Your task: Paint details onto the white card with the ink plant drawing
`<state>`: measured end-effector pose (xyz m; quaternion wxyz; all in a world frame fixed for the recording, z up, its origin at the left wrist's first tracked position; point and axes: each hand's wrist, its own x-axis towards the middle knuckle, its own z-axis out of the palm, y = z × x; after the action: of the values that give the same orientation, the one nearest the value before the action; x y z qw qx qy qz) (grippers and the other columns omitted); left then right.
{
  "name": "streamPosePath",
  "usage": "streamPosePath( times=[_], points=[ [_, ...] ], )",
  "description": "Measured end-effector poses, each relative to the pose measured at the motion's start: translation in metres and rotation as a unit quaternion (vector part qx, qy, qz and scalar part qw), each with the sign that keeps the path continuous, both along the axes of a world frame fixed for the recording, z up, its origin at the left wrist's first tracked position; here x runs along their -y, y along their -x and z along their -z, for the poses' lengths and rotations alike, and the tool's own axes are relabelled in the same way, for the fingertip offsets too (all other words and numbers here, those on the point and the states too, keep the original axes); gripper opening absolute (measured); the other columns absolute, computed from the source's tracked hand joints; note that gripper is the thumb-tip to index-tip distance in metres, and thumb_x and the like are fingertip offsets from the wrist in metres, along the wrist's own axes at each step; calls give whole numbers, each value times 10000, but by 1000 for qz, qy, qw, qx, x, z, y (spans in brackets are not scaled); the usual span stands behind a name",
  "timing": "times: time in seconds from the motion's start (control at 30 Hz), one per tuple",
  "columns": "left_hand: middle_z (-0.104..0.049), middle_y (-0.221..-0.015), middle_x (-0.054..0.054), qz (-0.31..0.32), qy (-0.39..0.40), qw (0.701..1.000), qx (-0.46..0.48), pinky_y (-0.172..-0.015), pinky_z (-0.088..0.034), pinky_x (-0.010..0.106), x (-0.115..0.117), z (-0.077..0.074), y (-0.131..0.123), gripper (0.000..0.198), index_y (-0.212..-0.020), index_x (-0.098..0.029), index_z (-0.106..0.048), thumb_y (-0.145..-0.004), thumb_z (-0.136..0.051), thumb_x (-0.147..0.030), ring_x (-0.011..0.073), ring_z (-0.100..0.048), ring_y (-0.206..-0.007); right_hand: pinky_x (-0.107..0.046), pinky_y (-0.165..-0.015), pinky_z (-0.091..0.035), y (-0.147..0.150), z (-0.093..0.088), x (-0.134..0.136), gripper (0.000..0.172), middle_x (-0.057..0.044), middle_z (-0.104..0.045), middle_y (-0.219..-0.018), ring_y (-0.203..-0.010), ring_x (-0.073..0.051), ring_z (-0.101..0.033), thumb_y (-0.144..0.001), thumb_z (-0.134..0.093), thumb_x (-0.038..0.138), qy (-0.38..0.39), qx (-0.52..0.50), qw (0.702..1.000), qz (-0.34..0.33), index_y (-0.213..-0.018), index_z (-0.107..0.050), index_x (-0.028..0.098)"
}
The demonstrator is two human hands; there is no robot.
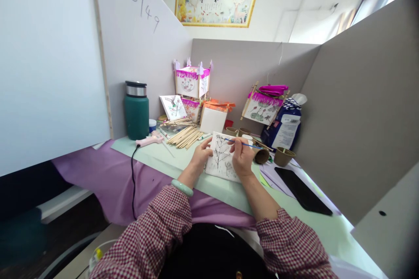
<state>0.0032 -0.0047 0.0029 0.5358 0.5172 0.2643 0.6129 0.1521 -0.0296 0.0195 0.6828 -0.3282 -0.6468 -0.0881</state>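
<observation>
Your right hand [242,159] pinched the blue brush [251,145] between closed fingers, while your left hand [200,157] gripped the white panel's [218,154] edge, as controlled strokes required.

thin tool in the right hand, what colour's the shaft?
The thin tool has a blue shaft, best seen in the head view.

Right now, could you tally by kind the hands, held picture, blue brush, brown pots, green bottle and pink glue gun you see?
Hands: 2
Held picture: 1
Blue brush: 1
Brown pots: 4
Green bottle: 1
Pink glue gun: 1
Total: 10
</observation>
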Motion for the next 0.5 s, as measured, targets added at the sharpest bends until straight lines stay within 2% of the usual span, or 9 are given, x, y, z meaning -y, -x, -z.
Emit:
streamPosePath(
  times=[0.17,0.5],
  points=[
    [-643,-902,26,-2,0,1000,0,-664,-432,260,-1,1,0,611,-1213,-152,-654,-616,-583,-48,156,-555,-772,-276,-581,-479,-1,1,0,300,-11,-704,-753,-508,-110,-561,-1026,-403,406,-1,1,1000,-1,-933,-600,201],
    [-656,-923,34,-6,1,1000,2,-673,-428,244,-2,2,0,707,-1220,-152,-676,-539,-531,-29,154,-552,-784,-275,-593,-483,1,1,0,293,-10,-705,-754,-507,-108,-560,-1027,-403,390,0,11,1000,2,-928,-603,200]
  ],
)
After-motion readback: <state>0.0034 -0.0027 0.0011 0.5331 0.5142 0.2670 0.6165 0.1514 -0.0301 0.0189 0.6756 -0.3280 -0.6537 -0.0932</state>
